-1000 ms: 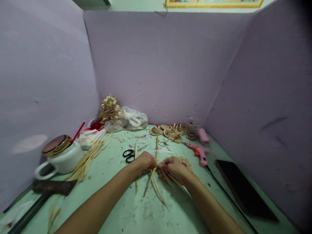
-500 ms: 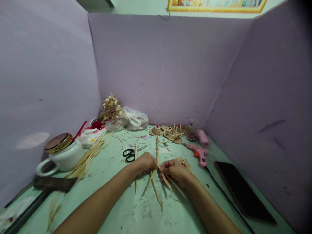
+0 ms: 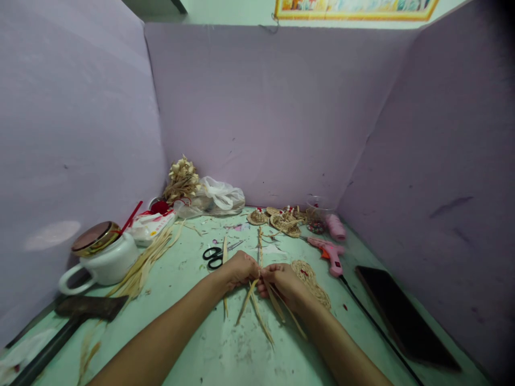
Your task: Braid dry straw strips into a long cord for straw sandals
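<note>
Both hands meet over the middle of the table at a narrow straw braid (image 3: pixel 260 244), whose finished length points away from me. My left hand (image 3: pixel 241 268) is closed, pinching the braid near its working end. Beside it, my right hand (image 3: pixel 280 281) is closed on the straw strands (image 3: pixel 277 308) at the same end, fingertips close to the left ones. Several loose strands fan out toward me below the hands. Just right of the right hand lies a coiled braided straw piece (image 3: pixel 311 281). Black-handled scissors (image 3: pixel 215 256) rest behind my left hand, with a flat straw strip across them.
To the left stand a white mug (image 3: pixel 115 260) with a lidded jar on it, a hammer-like tool (image 3: pixel 90 308) and a straw bundle (image 3: pixel 151 257). On the right are a pink glue gun (image 3: pixel 330 254), a thread spool (image 3: pixel 335 227) and a dark phone-like slab (image 3: pixel 402 313). Woven pieces (image 3: pixel 285 221) lie behind.
My right hand has shifted slightly left, closer against my left hand, uncovering more of the coiled straw piece. The loose strands have swung a little; the left hand stays put.
</note>
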A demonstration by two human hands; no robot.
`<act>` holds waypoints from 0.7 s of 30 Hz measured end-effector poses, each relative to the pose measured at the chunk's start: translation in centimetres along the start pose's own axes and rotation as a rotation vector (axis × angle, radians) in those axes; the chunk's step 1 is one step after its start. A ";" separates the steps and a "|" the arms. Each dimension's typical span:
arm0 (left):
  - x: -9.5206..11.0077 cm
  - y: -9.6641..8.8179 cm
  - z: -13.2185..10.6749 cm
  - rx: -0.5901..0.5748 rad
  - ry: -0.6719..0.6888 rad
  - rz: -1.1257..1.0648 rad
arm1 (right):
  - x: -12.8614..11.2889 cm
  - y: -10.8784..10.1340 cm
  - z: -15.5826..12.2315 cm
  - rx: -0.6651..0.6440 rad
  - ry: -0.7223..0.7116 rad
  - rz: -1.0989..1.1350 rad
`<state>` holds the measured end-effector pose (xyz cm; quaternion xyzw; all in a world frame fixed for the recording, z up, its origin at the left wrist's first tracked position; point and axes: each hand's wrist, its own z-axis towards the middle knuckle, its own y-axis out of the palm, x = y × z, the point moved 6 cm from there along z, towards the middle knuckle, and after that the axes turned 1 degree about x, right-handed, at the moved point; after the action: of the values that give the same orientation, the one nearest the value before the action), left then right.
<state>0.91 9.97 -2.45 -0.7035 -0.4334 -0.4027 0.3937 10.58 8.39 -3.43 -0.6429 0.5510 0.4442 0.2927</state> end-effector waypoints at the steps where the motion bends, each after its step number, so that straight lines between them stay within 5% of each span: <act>1: 0.0 0.0 0.0 0.000 -0.001 0.003 | 0.0 0.1 0.1 0.016 -0.015 -0.002; 14: -0.2 -0.4 0.3 0.013 0.001 0.104 | -0.5 -0.4 0.1 0.139 -0.085 -0.106; 21: 1.9 -1.1 -1.6 0.292 0.124 0.684 | 0.0 -0.6 1.0 0.155 -0.112 -0.065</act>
<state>0.07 9.43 0.12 -0.7183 -0.2018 -0.2238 0.6271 10.90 9.37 -3.87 -0.6100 0.5454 0.4257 0.3863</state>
